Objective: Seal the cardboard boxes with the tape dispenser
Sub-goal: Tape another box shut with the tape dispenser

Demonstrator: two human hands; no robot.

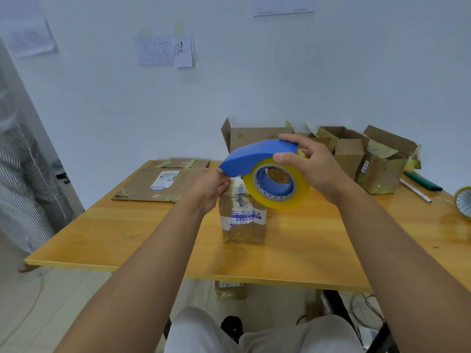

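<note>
While right hand [309, 166] grips one tape dispenser [262, 171], three open boxes [349, 149] behind

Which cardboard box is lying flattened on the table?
The flattened box with the white shipping label, at the table's far left; the others stand upright.

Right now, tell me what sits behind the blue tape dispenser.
Behind the tape dispenser held by the right hand stands an open cardboard box with raised flaps; through the roll's core a bit of brown cardboard shows. The box's inside is covered.
</note>
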